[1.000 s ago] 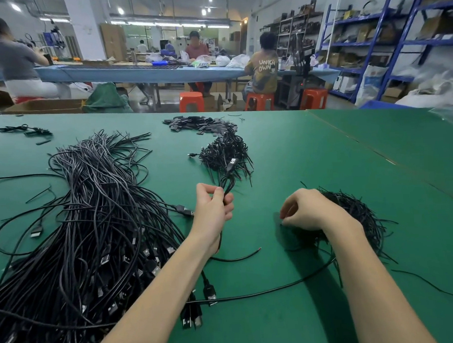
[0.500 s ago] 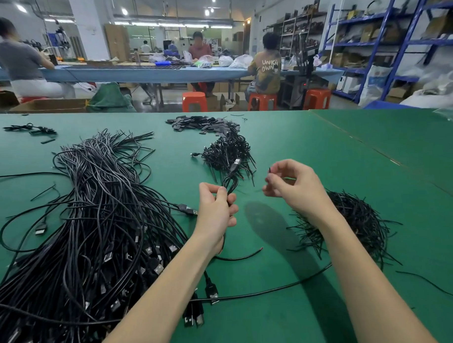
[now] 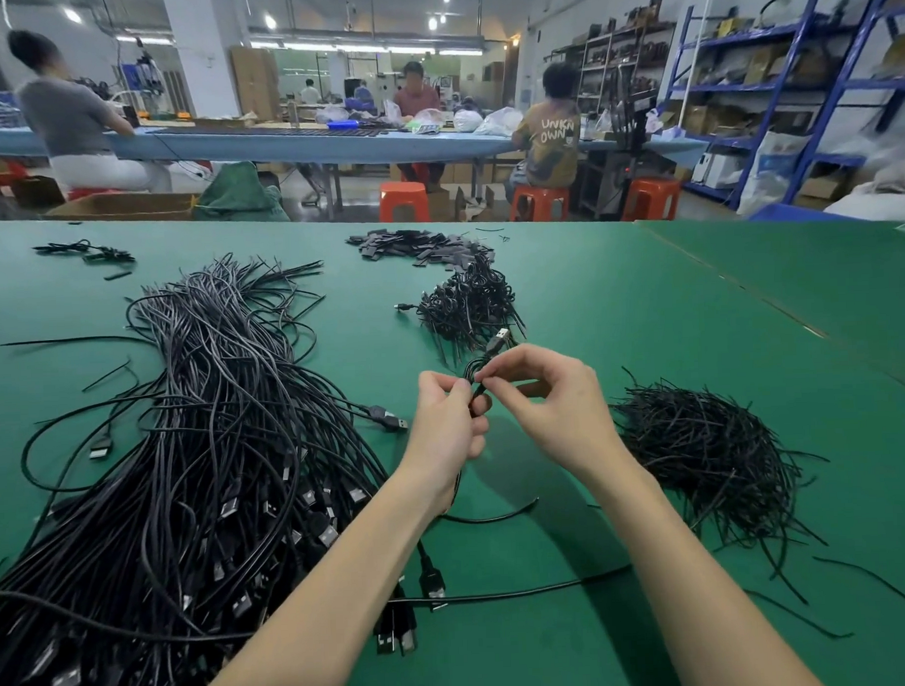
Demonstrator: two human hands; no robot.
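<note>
My left hand (image 3: pixel 446 430) grips a folded black USB cable (image 3: pixel 494 349) above the green table (image 3: pixel 645 336); its plug sticks up past my fingers. My right hand (image 3: pixel 550 403) meets it from the right and pinches a thin black twist tie against the cable bundle. A mound of loose black twist ties (image 3: pixel 711 452) lies to the right of my right hand. A big heap of loose USB cables (image 3: pixel 187 454) spreads over the left of the table. A small pile of bundled, tied cables (image 3: pixel 469 306) lies just beyond my hands.
Flat black pieces (image 3: pixel 421 244) are piled at the table's far edge, with a few stray cables (image 3: pixel 85 251) at the far left. Beyond the table, several people sit on orange stools (image 3: pixel 403 201) at a blue bench; blue shelving (image 3: pixel 790 89) stands at the right.
My right hand left the twist-tie mound, lifted with a tie pinched in it, and moved left to the cable held in my left hand. The left hand stayed almost still.
</note>
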